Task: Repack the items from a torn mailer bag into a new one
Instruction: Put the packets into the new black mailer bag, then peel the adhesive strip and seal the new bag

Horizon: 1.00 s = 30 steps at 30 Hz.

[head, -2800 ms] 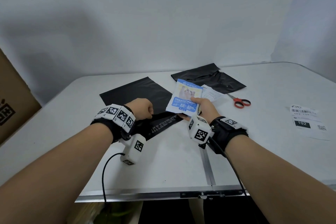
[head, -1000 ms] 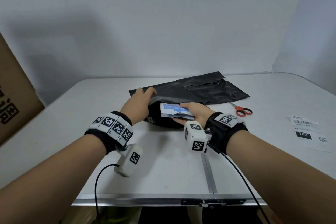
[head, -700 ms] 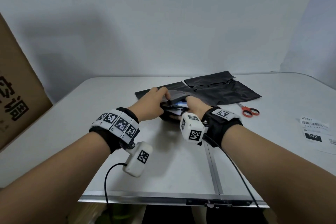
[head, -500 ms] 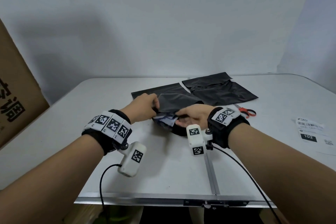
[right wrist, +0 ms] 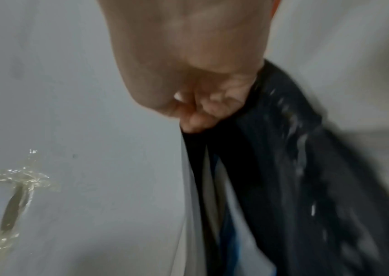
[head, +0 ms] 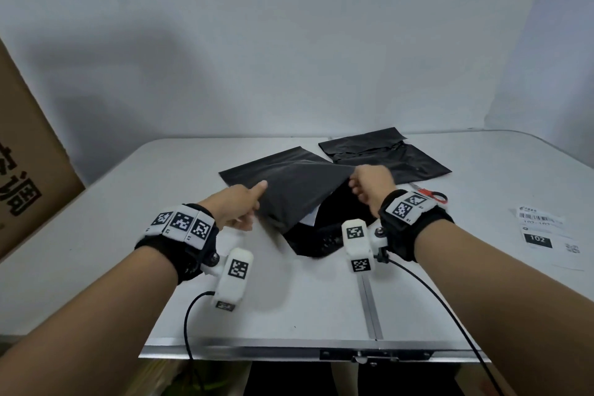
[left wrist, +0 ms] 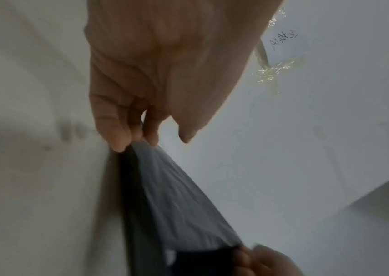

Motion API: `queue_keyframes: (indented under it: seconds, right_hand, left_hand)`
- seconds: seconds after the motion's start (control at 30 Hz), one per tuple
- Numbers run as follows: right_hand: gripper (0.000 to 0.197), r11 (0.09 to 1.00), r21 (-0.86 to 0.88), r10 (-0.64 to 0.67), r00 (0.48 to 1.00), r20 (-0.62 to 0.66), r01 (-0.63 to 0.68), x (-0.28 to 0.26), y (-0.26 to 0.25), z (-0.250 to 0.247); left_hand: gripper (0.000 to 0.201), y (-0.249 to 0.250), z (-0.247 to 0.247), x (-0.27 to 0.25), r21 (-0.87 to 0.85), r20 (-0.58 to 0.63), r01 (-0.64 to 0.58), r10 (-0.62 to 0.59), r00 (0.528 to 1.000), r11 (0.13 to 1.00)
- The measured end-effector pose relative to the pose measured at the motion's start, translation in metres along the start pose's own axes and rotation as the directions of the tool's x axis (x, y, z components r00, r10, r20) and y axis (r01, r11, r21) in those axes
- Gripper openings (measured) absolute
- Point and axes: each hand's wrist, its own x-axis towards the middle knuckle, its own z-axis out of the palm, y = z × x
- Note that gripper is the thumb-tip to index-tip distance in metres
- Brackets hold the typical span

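A: State of the fingers?
B: Left hand (head: 236, 206) pinches new mailer bag (head: 289, 190) at its left mouth corner; right hand (head: 369, 185) grips the right corner.
A: Orientation?
B: Mid-bench (head: 96, 235), mouth nearest, long axis running toward the far edge; pouch edge (head: 309, 219) shows inside

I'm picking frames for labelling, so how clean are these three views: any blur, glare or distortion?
Head view: mostly sharp, wide-angle bending at the table edges, soft shadows on the wall, slight motion blur on the new mailer bag. Left wrist view: the left hand is fairly clear, the bag streaked. Right wrist view: heavy motion blur over the right hand and bag; glare on clear tape.
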Motion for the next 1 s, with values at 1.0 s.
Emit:
queue_keyframes:
  seconds: [1.0]
  right_hand:
    - [0.022, 0.807, 0.567, -0.272, 0.956, 0.112, 0.164, 0.007, -0.142, -0.004]
  left_hand:
    - [0.010, 0.098, -0.097, -0.024, -0.742, -0.321, -0.346, 0.149, 0.935, 0.574]
